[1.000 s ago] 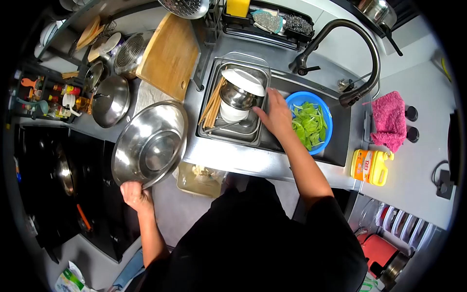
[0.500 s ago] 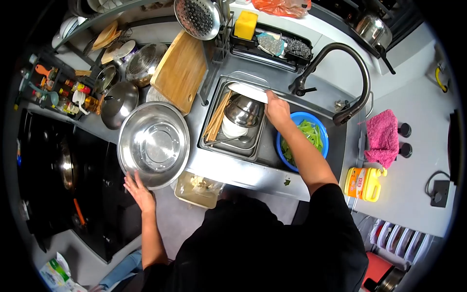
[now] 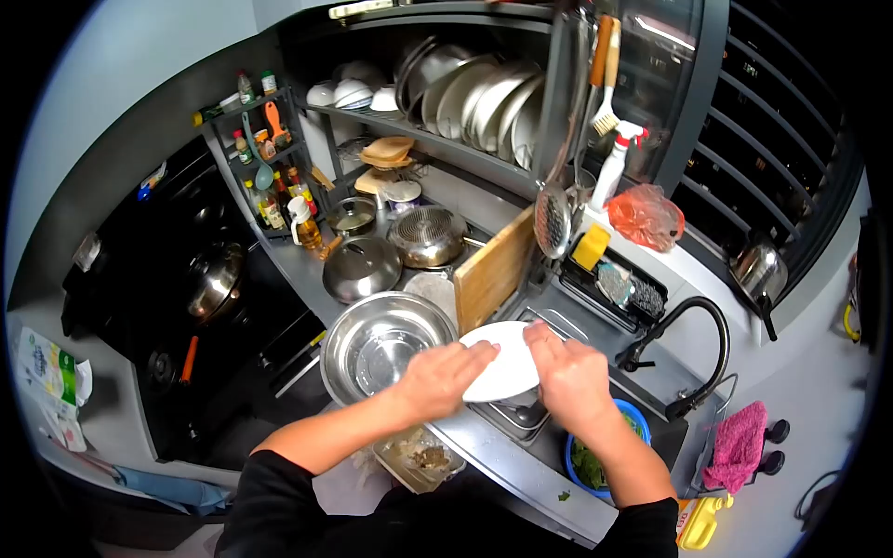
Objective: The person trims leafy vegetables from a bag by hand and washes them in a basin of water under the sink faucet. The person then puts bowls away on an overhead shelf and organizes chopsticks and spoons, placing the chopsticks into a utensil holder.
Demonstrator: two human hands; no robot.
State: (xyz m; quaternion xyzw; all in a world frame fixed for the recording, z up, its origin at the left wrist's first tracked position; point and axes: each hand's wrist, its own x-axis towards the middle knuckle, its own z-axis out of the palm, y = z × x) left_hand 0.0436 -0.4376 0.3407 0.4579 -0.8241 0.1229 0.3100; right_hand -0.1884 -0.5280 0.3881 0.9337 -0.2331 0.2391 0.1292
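Note:
A white plate (image 3: 503, 365) is held up over the sink's left side, between my two hands. My left hand (image 3: 441, 377) grips its left edge, and my right hand (image 3: 569, 374) grips its right edge. Left of the plate, a large steel basin (image 3: 377, 349) rests on the counter. Under the plate, the metal dish tray (image 3: 521, 418) is mostly hidden. Partly behind my right forearm is the blue basin (image 3: 572, 456) with green leaves (image 3: 588, 465).
A wooden cutting board (image 3: 493, 270) stands behind the plate. Above, a rack holds upright plates (image 3: 484, 107) and bowls (image 3: 353, 93). The black faucet (image 3: 721, 344) arches at the right. Lidded pans (image 3: 363, 270) sit behind the steel basin, with the stove (image 3: 130, 298) further left.
My right hand has lifted the white plate out of the tray. My left hand has left the steel basin and taken hold of the plate. The view has tilted up toward the rack.

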